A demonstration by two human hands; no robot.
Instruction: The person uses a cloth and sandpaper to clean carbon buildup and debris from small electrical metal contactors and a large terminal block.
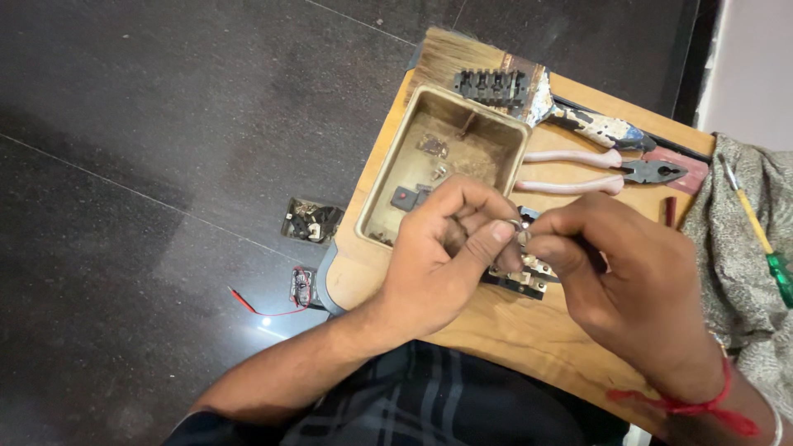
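A small wooden board [529, 330] rests over the person's lap above a dark speckled stone floor [165, 149], and it is crowded. A shallow, dusty tan plastic box [417, 124] with small parts inside lies open toward the far left corner; beyond it lies a wide paint brush with pale bristles and a paint-spattered handle [570, 116], with a black ribbed terminal strip [491, 85] on top of its ferrule. Pliers with pale pink handles [611, 171] lie just right of the box, and a screwdriver with a yellow shaft and green handle [764, 248] rests on patterned grey cloth [735, 264] at the right edge. On the floor to the left sit a small heap of dark metal pieces [312, 221] and a little part with a thin red wire [273, 307]. Both hands meet over the middle of the board, hiding much of a black and cream switch block [522, 277] beneath them. The left hand [442, 248] and the right hand [628, 272] each pinch, thumb against curled fingers, a small shiny metal piece [520, 231] held between their fingertips just above the block. The piece is silvery and ring-like; finer detail is too small to tell.
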